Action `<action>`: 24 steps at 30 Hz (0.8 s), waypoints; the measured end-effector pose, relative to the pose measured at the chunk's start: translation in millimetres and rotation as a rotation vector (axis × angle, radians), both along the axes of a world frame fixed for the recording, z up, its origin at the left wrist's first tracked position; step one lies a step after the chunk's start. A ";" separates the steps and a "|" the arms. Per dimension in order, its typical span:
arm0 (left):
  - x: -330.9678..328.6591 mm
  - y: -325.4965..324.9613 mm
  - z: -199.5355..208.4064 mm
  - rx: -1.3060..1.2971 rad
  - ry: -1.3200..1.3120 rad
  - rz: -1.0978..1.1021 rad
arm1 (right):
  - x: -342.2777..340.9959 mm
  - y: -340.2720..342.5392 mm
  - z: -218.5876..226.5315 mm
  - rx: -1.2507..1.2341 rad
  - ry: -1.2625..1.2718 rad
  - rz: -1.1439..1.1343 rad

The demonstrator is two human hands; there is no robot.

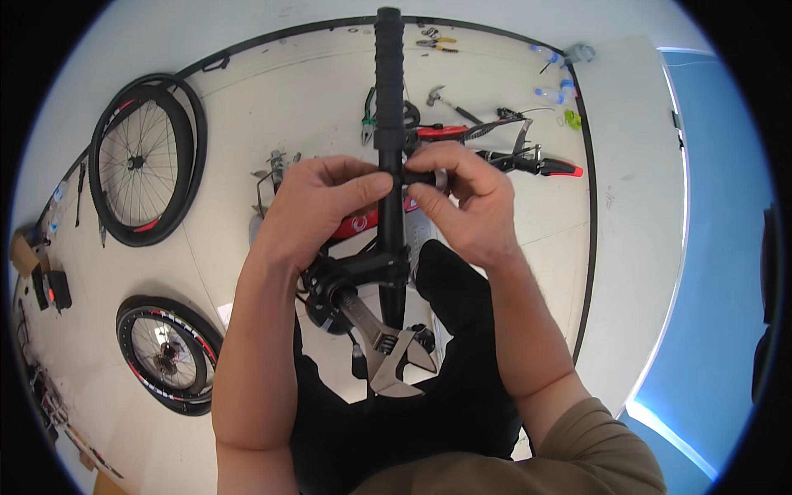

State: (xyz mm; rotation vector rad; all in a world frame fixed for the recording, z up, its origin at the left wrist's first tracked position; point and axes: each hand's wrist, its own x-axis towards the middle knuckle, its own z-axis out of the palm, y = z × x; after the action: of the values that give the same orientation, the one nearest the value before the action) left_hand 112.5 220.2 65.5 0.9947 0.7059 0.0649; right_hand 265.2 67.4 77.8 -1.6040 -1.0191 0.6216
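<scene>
A black bike handlebar point(391, 223) runs up the middle of the view, with a ribbed black grip point(388, 82) on its far end. My left hand point(309, 206) closes on the bar just below the grip, thumb pressed to its side. From the right, my right hand point(474, 202) pinches a small black part point(422, 178) with a rounded end, up against the bar; its exact kind is unclear. Nearer to me, the stem point(359, 269) clamps the bar. A large silver adjustable wrench point(381, 337) rests by the stem, jaws toward me. My hands partly hide the red frame point(355, 224).
Two wheels, a farther one point(147, 158) and a nearer one point(169, 355), lie at the left. On the floor beyond are a hammer point(452, 105), green-handled pliers point(368, 120), yellow-handled pliers point(437, 43) and plastic bottles point(551, 95). A white wall point(631, 206) stands at the right.
</scene>
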 end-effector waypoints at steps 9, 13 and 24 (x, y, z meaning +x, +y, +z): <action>-2.8 0.8 1.8 -0.123 -0.098 -0.006 | -6.9 0.6 2.5 -0.023 0.076 -0.050; -2.3 0.1 2.4 -0.106 -0.076 0.001 | -6.7 0.9 -1.0 0.009 0.001 -0.035; -5.4 0.2 7.7 0.056 -0.180 0.078 | -13.6 3.4 11.5 -0.036 -0.044 -0.082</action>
State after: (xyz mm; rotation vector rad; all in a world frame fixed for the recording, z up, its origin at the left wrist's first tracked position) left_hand 107.0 220.4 73.2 1.0007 0.5801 0.2407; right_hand 251.6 70.7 89.3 -1.6886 -0.9733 0.5540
